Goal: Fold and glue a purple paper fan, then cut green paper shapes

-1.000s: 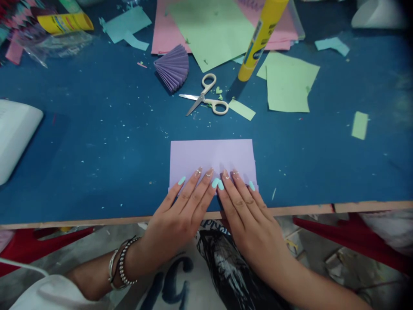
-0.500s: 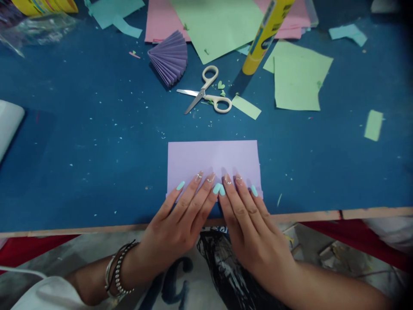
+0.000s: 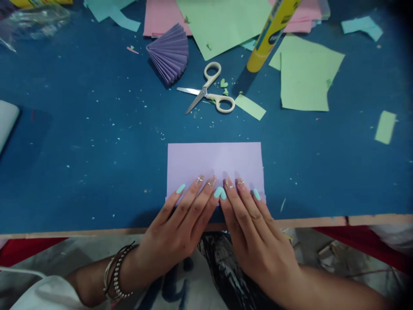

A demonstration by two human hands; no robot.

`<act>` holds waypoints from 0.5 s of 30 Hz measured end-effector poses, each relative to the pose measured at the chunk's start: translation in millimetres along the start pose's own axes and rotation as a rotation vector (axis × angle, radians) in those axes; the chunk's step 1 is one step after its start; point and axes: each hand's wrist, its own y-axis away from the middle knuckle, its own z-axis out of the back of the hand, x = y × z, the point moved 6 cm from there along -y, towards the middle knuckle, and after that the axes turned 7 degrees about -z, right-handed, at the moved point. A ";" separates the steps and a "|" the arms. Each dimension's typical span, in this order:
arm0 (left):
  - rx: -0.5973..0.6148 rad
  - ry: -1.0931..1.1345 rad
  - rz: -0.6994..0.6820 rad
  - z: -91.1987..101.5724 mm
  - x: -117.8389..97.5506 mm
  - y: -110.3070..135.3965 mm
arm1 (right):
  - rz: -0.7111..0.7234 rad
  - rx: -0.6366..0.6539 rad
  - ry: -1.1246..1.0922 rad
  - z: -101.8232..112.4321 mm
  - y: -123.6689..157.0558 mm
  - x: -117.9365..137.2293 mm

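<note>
A rectangle of light purple paper (image 3: 214, 159) lies flat by the table's near edge. Small steps at its two near corners suggest a narrow fold along that side, mostly hidden under my fingers. My left hand (image 3: 185, 219) rests on the left half of the paper, fingers stretched out and pressing down. On the right half, my right hand (image 3: 254, 228) lies the same way, its fingers extended. The inner fingertips of both hands meet near the middle. Beyond the paper are white-handled scissors (image 3: 204, 92), blades apart, and a pleated purple paper fan (image 3: 171, 56).
A yellow glue stick (image 3: 269, 38) stands upright behind the scissors. Green paper sheets (image 3: 306, 82), pink paper (image 3: 161, 17), blue scraps (image 3: 363, 28) and small cuttings lie about the blue table (image 3: 80, 172). A white object (image 3: 6, 122) sits at the left edge.
The view has shifted slightly, so the things on the table appear a little displaced. Both hands keep nearly the same pose on the purple paper.
</note>
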 end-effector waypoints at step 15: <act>-0.011 0.004 0.016 0.0 0.5 -0.3 | -0.100 -0.045 -0.143 -11.7 5.0 -5.1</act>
